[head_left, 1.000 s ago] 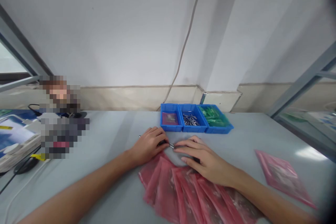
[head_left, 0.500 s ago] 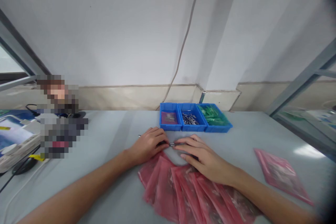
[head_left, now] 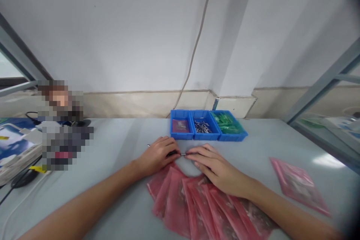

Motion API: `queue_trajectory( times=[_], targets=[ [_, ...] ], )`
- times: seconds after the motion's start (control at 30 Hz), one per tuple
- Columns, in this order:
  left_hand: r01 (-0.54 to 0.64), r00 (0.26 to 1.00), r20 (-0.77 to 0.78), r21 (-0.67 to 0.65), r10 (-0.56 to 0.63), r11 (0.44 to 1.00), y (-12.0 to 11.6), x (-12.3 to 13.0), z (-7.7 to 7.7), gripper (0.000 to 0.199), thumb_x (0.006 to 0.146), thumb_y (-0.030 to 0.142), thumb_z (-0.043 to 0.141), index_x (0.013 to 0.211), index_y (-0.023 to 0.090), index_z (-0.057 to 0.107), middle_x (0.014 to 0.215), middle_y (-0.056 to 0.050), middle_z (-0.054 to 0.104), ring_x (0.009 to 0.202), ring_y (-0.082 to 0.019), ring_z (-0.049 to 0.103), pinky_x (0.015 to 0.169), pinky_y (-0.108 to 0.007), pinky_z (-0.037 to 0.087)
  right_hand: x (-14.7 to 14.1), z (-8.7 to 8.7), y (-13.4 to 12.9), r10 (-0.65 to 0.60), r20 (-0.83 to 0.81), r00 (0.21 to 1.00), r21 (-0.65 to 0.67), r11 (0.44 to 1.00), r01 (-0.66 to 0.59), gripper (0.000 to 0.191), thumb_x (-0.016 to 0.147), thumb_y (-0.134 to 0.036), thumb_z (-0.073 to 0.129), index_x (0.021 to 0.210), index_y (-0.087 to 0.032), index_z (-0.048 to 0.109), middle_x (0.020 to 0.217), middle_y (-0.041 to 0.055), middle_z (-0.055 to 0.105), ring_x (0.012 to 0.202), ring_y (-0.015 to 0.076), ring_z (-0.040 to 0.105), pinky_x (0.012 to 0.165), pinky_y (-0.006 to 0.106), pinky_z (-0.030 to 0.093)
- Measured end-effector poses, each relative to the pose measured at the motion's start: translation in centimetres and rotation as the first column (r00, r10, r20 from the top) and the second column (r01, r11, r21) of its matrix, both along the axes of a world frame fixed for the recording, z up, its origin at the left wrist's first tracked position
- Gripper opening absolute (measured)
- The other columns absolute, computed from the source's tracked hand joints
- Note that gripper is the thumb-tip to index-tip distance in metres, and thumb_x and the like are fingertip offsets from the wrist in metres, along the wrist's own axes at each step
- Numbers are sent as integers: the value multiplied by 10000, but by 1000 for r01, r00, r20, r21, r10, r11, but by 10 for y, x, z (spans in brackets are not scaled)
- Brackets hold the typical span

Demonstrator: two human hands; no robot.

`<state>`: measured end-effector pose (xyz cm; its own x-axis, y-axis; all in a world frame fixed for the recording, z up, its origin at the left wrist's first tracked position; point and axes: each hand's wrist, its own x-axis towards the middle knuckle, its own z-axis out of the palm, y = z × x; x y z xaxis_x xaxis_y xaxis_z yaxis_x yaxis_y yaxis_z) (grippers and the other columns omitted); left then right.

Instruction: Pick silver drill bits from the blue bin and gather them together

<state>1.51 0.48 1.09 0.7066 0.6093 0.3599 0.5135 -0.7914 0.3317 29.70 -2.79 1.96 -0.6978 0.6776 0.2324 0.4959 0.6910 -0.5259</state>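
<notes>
My left hand (head_left: 162, 153) is closed around a slim dark pen-like tool (head_left: 172, 153), whose thin end pokes out left behind the hand. Between my two hands a short shiny metal piece (head_left: 183, 154) bridges the gap; whether it belongs to the tool I cannot tell. The fingertips of my right hand (head_left: 212, 163) are pinched at its right end, and the contact is partly hidden. Just below the hands, several pink plastic bags (head_left: 177, 202) lie fanned out and overlapping, with small contents showing through. My right wrist rests over the bags' upper right part.
Behind my hands stand three joined blue bins: one (head_left: 182, 135) with a pink packet, one (head_left: 204, 138) with small metal pins, one (head_left: 233, 138) with green bags. Another pink bag (head_left: 300, 185) lies at right. A pixelated person, cables and a power strip (head_left: 24, 155) are at left.
The view has shifted very slightly. My right fingers have drawn together a little at the metal piece; the bags and bins stay in place.
</notes>
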Motion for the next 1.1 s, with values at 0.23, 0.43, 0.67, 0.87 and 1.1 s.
queue_trajectory(
  times=[0.23,0.43,0.67,0.87,1.1],
  targets=[
    [-6,1000,16,0,6,1000,1,0,-3,170,1102,315,562,1099,199,687,1071,-60,695,1027,-220,633,959,-368,487,0,3,-4,14,17,1000,43,999,-14,418,1113,-211,451,1477,-321,624,1419,71,648,1301,291,519,1129,506,458],
    [-12,1000,16,-9,12,1000,1,-1,-4,157,1100,294,563,1097,202,691,1072,-57,686,1012,-212,626,947,-366,492,-1,5,-3,-40,7,999,104,994,39,333,1130,-276,453,1337,-279,714,1285,90,703,1192,291,575,1052,500,497],
    [-4,1000,21,-14,4,1000,1,-2,-3,184,1100,299,558,1073,205,714,1054,-66,677,990,-212,620,921,-361,505,0,4,0,-165,52,985,180,972,153,293,1132,-298,450,1080,-234,732,1051,90,695,1012,284,593,943,484,493],
    [-8,1000,20,-21,8,1000,2,-2,-3,167,1094,295,569,1083,208,712,1064,-65,680,1000,-213,621,931,-362,504,1,3,0,-177,35,984,158,973,170,247,1121,-283,484,1206,-258,715,1251,95,671,1150,294,595,1009,487,490],
    [-1,1000,24,-14,2,1000,2,-2,-3,175,1098,300,563,1079,206,709,1049,-63,680,989,-210,623,930,-361,500,0,1,2,-150,0,989,164,975,148,242,1118,-271,507,1264,-253,700,1228,78,721,1159,287,603,1031,483,479]
  ],
)
